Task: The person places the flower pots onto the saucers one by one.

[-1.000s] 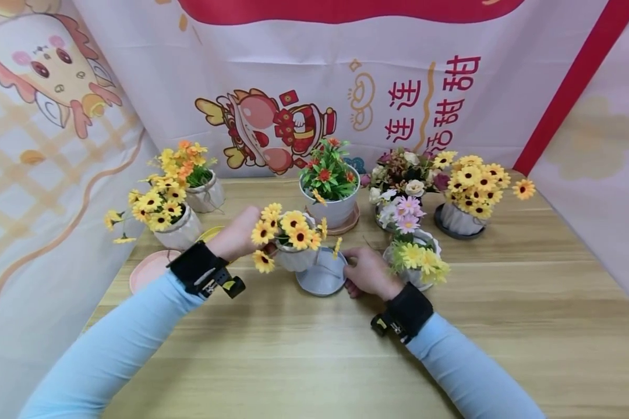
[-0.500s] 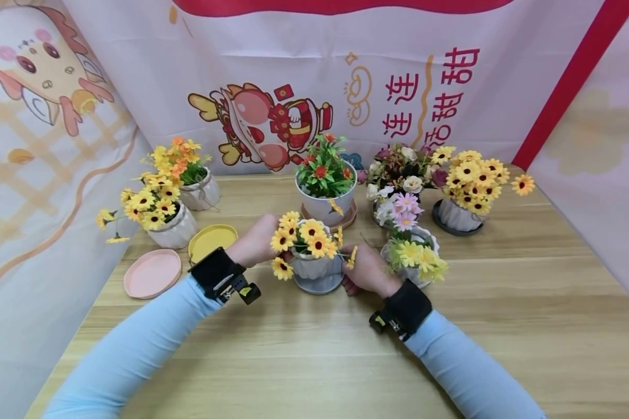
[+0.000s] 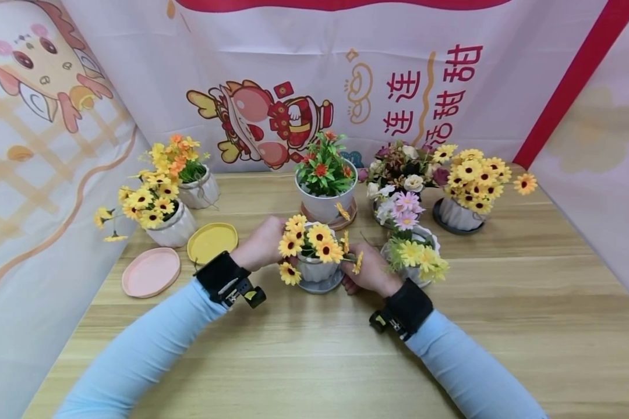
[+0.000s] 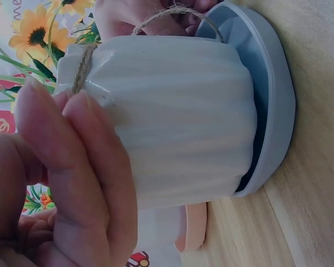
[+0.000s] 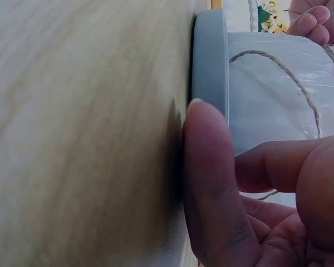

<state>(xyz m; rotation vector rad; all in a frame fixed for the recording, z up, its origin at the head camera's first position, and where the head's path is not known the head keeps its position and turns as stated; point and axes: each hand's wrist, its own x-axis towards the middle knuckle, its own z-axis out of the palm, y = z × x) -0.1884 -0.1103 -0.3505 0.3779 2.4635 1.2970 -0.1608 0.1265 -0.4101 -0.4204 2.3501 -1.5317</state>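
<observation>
A white fluted flowerpot point(image 3: 314, 269) of yellow daisies with dark centres stands in a grey-blue saucer point(image 3: 321, 287) at mid-table. My left hand point(image 3: 262, 241) holds the pot near its rim from the left, its fingertips by the twine point(image 4: 84, 68) in the left wrist view. On the other side, my right hand point(image 3: 371, 270) pinches the saucer's edge. The right wrist view has one digit along the outer wall of the saucer point(image 5: 209, 67) and another bent over its rim. A loop of twine hangs down the pot's side.
Pink point(image 3: 152, 272) and yellow point(image 3: 212, 243) saucers lie at left, before two flowerpots point(image 3: 173, 227). Behind stands a red-flowered pot point(image 3: 325, 206) on a terracotta saucer. A pot with pink and yellow flowers point(image 3: 416, 256) sits close to my right hand; others stand behind it.
My left hand has carried the daisy pot rightward and down into the grey-blue saucer. The right hand has stayed at the saucer's edge. The yellow saucer has come into full view.
</observation>
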